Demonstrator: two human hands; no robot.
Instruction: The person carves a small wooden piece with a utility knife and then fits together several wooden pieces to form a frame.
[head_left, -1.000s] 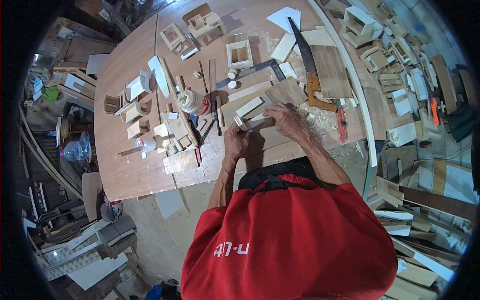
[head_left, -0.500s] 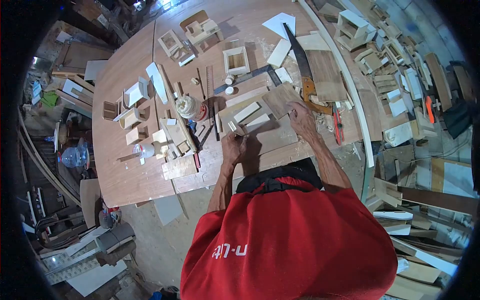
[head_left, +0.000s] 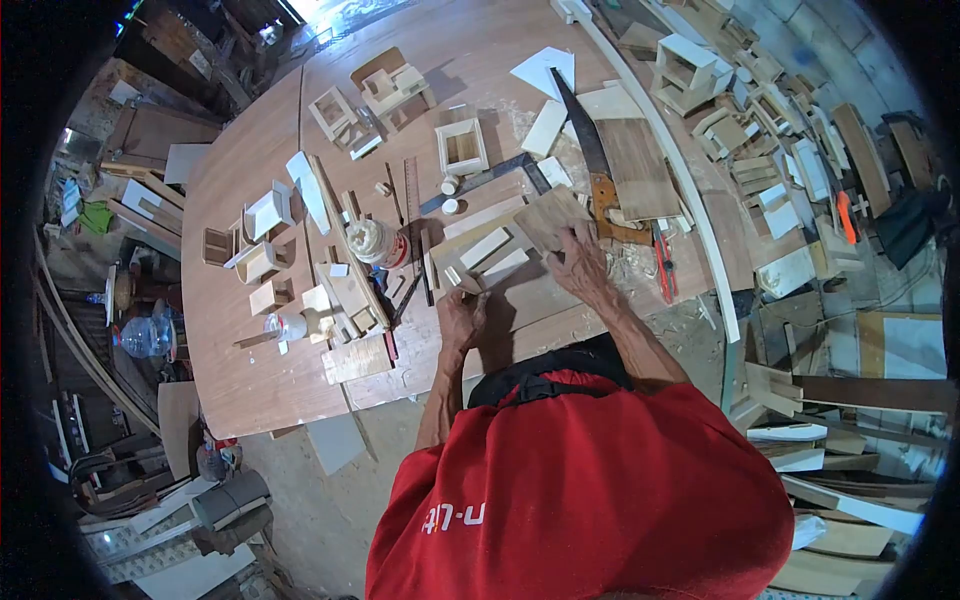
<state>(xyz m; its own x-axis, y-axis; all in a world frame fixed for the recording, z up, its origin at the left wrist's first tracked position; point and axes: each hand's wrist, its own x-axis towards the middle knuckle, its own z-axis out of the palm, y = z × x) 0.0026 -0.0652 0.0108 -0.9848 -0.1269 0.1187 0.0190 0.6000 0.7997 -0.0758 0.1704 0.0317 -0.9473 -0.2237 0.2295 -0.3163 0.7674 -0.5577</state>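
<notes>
My left hand (head_left: 464, 318) rests at the left edge of a flat board (head_left: 530, 292), its fingers closed round a small pale wood block (head_left: 455, 277). My right hand (head_left: 580, 265) lies with its fingers on a square brown wood piece (head_left: 548, 217) at the board's upper right. Two pale wood strips, one of them the upper strip (head_left: 485, 246), lie on the board between my hands. Just right of the brown piece is a handsaw (head_left: 603, 195) with a wooden handle.
The table (head_left: 230, 350) holds a glue jar (head_left: 377, 243) left of the board, a metal square (head_left: 490, 177) behind it and a small wooden frame (head_left: 461, 147). Red-handled pliers (head_left: 665, 265) lie to the right. Wood furniture models (head_left: 395, 88) stand farther back.
The whole view has shifted slightly. My right hand has moved a little inward over the brown wood piece, its fingers more spread. My left hand stays at the small block.
</notes>
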